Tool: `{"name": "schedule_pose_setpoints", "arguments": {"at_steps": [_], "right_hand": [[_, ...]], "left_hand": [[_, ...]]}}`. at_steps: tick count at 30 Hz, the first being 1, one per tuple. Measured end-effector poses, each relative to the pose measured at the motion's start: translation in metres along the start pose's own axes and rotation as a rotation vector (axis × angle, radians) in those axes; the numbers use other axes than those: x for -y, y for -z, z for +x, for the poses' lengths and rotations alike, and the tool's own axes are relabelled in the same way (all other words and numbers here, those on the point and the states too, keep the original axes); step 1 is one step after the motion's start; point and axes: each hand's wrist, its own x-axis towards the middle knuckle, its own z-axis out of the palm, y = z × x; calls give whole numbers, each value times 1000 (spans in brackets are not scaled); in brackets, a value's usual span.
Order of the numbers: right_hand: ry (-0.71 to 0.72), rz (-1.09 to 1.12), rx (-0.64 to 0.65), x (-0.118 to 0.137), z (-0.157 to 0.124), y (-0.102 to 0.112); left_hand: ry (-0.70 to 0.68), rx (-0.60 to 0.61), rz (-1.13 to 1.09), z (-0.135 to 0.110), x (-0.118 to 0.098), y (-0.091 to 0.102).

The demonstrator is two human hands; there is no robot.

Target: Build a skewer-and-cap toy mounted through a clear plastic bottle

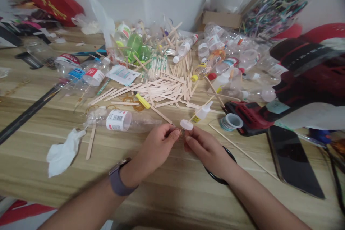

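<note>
My right hand (pixel 206 149) is closed, with its fingertips pinched at a white bottle cap (pixel 186 125). A thin wooden skewer (pixel 201 108) slants up to the right from beside the cap. Close against it, my left hand (pixel 159 142) has thumb and forefinger pressed together; what they grip is too small to make out. A flat wooden stick (pixel 161 115) runs from the left fingertips towards a yellow-handled tool (pixel 142 100). Left of that hand a clear plastic bottle (pixel 140 124) lies on its side. A small glue bottle (pixel 202 112) is just beyond the right hand.
Flat wooden sticks (pixel 164 90) are piled mid-table, with plastic bottles (pixel 215 41) behind. At right are a red-and-black power tool (pixel 253 115), a phone (pixel 295 160) and a tape roll (pixel 231 122). A crumpled tissue (pixel 64 152) and a black rod (pixel 27 116) lie left.
</note>
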Motion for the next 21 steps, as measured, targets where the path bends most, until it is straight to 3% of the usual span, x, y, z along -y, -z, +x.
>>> {"name": "schedule_pose_setpoints", "arguments": {"at_steps": [10, 14, 21], "right_hand": [[99, -86, -44, 2, -1, -1], [132, -91, -61, 2, -1, 0], [131, -121, -61, 3, -1, 0]], "left_hand": [[70, -36, -43, -2, 0, 0], [13, -116, -37, -3, -1, 1], [-49, -105, 18, -3, -1, 3]]}}
